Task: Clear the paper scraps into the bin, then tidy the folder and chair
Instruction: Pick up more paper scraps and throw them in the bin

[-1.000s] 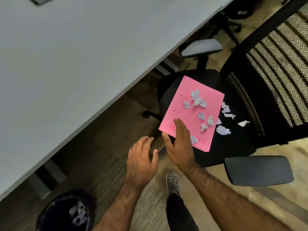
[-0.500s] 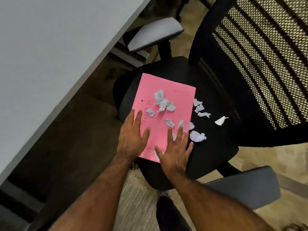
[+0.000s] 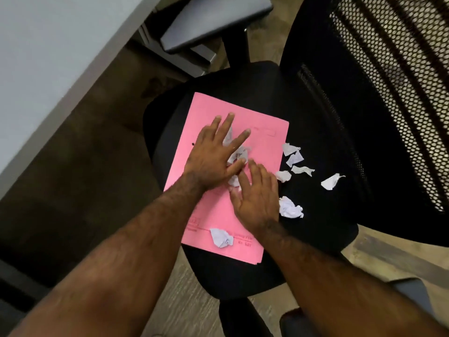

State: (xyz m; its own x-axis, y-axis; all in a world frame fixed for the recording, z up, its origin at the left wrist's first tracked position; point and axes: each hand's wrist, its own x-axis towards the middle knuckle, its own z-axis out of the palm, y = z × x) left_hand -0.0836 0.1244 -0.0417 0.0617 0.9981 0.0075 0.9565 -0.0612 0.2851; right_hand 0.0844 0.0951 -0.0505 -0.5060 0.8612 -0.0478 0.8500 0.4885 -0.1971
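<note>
Both hands lie flat and wide on the pink folder [image 3: 213, 215], left hand [image 3: 213, 154] and right hand [image 3: 257, 195] herding paper scraps [image 3: 237, 155] between them, holding nothing yet; more scraps lie right of the right grip on the chair seat [image 3: 328, 227].

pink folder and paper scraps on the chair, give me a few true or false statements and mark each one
1. The pink folder lies flat on the black chair seat. True.
2. Both hands are pressed on the folder, the left hand farther from the person than the right hand. True.
3. All the paper scraps are on the folder. False: several, such as one scrap, lie on the bare seat to the folder's right.
4. A crumpled scrap sits near the folder's near edge, clear of both hands. True.
5. The folder stands upright against the mesh backrest. False: it lies flat on the seat, apart from the backrest.
</note>
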